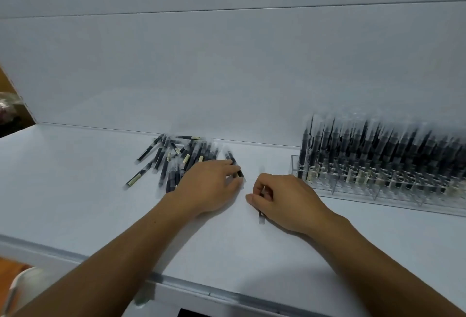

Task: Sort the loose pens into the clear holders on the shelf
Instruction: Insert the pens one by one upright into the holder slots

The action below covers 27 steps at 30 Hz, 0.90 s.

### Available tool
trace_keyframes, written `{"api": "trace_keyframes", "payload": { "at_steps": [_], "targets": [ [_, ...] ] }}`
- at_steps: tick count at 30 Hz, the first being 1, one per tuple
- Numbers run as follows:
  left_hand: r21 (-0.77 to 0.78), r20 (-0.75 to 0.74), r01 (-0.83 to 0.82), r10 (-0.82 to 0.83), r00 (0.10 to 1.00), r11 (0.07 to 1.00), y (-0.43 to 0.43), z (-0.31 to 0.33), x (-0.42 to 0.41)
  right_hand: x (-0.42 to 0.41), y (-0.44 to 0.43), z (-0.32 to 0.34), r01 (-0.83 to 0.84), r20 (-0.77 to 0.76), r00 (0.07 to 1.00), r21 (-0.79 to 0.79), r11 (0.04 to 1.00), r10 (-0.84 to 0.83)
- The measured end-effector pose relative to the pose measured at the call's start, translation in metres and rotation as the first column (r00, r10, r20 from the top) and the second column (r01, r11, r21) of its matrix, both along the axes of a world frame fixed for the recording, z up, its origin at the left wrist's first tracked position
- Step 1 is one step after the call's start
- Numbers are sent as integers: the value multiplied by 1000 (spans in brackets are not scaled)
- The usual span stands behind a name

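Shelf back edge (pixel 264 143) runs behind loose pens (pixel 174 160) and clear holders (pixel 378 180).

Shelf (pixel 63 178) lay open left of the loose pens (pixel 191 158), while packed clear holders (pixel 295 165) blocked the right and a wall (pixel 227 77) the rear.

shelf (pixel 75 190): white, smooth, matt | holders (pixel 375 194) at 3 o'clock: clear glossy plastic | loose pens (pixel 165 163): dark plastic, clear caps

Dark pens (pixel 174 163) heaped flat — clear holders (pixel 332 188) packed upright.
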State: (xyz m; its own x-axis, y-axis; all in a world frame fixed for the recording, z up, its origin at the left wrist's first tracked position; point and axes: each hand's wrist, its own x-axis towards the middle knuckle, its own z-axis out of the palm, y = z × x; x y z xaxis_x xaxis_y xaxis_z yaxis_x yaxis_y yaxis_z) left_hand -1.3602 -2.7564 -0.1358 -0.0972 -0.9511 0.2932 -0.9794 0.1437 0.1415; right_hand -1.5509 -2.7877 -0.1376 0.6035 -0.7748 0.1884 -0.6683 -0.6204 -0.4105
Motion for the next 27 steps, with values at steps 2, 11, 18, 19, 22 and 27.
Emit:
{"api": "trace_keyframes", "payload": {
  "at_steps": [2, 11, 18, 19, 22, 27],
  "targets": [
    [-55, 7, 31, -31, 999, 998, -6, -1, -1, -5, 0, -1, 21, 12, 1000, 33, 999, -21],
    [162, 56, -355, 350, 935, 921, -50, 21, 1, -7, -2, 1, 2, 85, 996, 122, 993, -13],
    [391, 99, -357, 347, 933, 849, -71, 35, -18, -9, -4, 2, 23, 101, 994, 138, 990, -37],
    [396, 77, -349, 348, 934, 849, -72, 35, -20, -9, -4, 3, 25, 103, 994, 137, 990, -39],
    [374, 59, -340, 344, 937, 863, -75, 35, -22, -9, -4, 4, 18, 112, 993, 133, 991, -33],
    [357, -46, -317, 355, 934, 879, -75, 32, -19, -9, -3, 5, 13, 155, 987, 133, 991, -34]
  ]
}}
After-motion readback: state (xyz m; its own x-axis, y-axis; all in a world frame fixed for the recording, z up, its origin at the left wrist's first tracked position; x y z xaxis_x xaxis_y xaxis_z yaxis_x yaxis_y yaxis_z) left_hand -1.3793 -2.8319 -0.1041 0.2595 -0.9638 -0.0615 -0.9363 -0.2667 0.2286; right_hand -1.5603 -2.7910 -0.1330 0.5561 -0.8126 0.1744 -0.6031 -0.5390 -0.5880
